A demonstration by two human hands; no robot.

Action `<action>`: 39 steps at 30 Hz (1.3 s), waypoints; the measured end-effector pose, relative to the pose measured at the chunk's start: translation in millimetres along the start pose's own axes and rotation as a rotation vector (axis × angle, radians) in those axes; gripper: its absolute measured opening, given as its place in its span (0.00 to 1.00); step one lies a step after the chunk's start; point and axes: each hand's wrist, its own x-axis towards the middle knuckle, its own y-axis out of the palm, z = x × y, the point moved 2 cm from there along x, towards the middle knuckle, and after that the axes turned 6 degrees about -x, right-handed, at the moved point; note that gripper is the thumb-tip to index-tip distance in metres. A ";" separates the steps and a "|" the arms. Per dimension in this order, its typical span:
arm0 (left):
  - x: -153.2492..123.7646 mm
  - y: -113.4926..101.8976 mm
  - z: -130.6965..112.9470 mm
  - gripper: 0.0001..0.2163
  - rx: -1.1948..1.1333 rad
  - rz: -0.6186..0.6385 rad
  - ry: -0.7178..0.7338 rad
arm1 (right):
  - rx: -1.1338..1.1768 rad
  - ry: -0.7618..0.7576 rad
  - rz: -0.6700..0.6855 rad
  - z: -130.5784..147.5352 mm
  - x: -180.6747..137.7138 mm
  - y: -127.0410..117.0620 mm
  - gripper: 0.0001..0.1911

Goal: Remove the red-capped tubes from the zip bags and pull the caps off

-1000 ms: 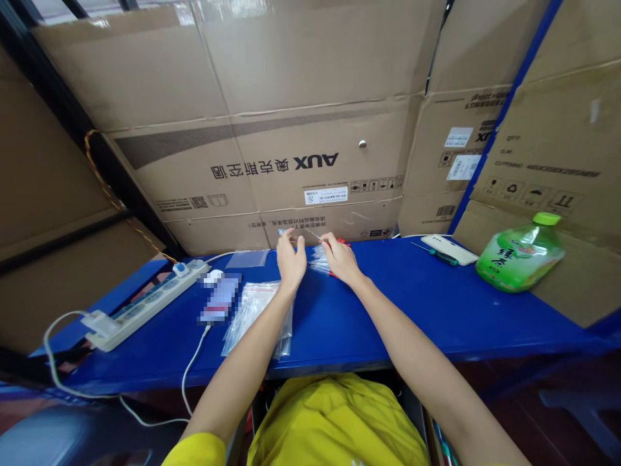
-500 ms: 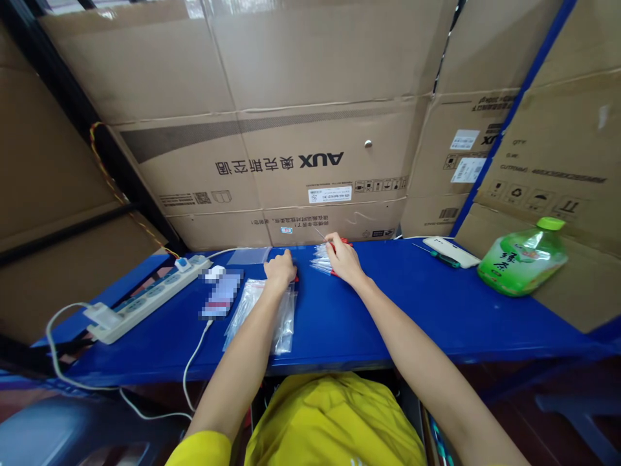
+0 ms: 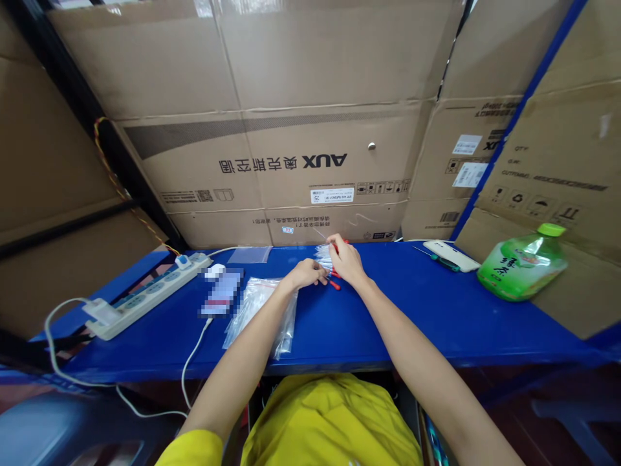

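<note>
My left hand (image 3: 305,274) rests on the blue table (image 3: 427,317) with its fingers curled, pinching at a small red-tipped piece (image 3: 334,284) beside my right hand. My right hand (image 3: 345,260) is closed over a bundle of thin clear pieces with red ends (image 3: 322,256) near the back of the table. A pile of clear zip bags (image 3: 259,307) lies under my left forearm. What exactly each hand grips is too small to make out.
A white power strip (image 3: 145,294) with cables lies at the left, with a phone (image 3: 220,292) on a charging lead beside it. A small clear bag (image 3: 250,254) lies by the cardboard boxes (image 3: 291,129). A white device (image 3: 449,254) and a green bottle (image 3: 521,264) sit at the right.
My left hand dropped from the air to the table by the bags, then slid right to meet my right hand. My right hand stayed on the bundle.
</note>
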 end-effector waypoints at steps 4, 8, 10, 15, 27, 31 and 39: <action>-1.4 1.9 -3.8 0.09 0.100 -0.162 -0.002 | -0.041 0.023 0.046 -0.2 -0.3 -1.2 0.15; -3.7 -4.2 -6.2 0.09 0.312 -0.548 0.063 | -0.126 0.034 0.076 0.1 -0.3 -2.6 0.14; -6.4 -5.7 -8.7 0.13 0.313 -0.678 0.158 | -0.169 0.033 0.092 0.7 0.0 -3.5 0.14; -14.1 -5.3 -21.7 0.17 0.510 -0.633 0.486 | -0.244 -0.009 0.128 3.2 0.3 -4.2 0.14; -6.1 -8.1 -17.7 0.16 0.683 -0.460 0.460 | -0.043 -0.142 0.023 -3.5 -1.2 -6.0 0.13; -3.9 -8.6 -14.0 0.17 0.632 -0.391 0.414 | -0.052 -0.153 0.039 -5.9 -0.6 -8.0 0.11; -3.2 -4.2 -14.4 0.14 0.595 -0.305 0.398 | -0.186 -0.166 0.067 -4.4 -0.3 -1.0 0.11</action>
